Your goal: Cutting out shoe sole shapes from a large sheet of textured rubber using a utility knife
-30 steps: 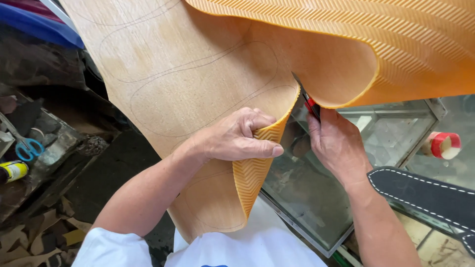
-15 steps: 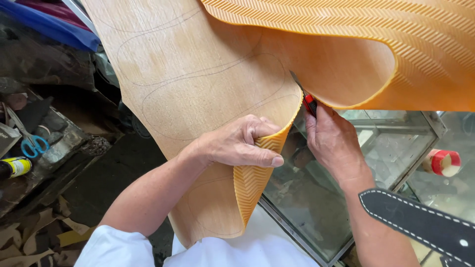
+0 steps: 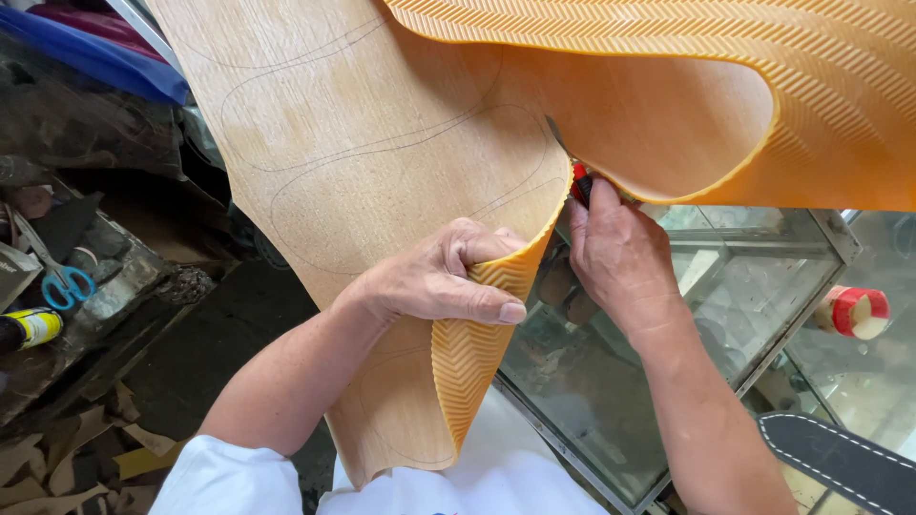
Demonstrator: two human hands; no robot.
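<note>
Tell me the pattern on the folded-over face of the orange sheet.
Raised herringbone ridges cover the orange sheet, clearest in the head view along the top.

From my remote seat I get a bright, evenly lit view in soft daylight, with the orange sheet point(image 3: 401, 172) crisp enough to show its pencil lines and ribbing. The left side drops into deep shadow, so the scissors point(image 3: 59, 281) there read dim. The glass case point(image 3: 668, 362) throws pale reflections, and the far right corner looks slightly soft.
</note>
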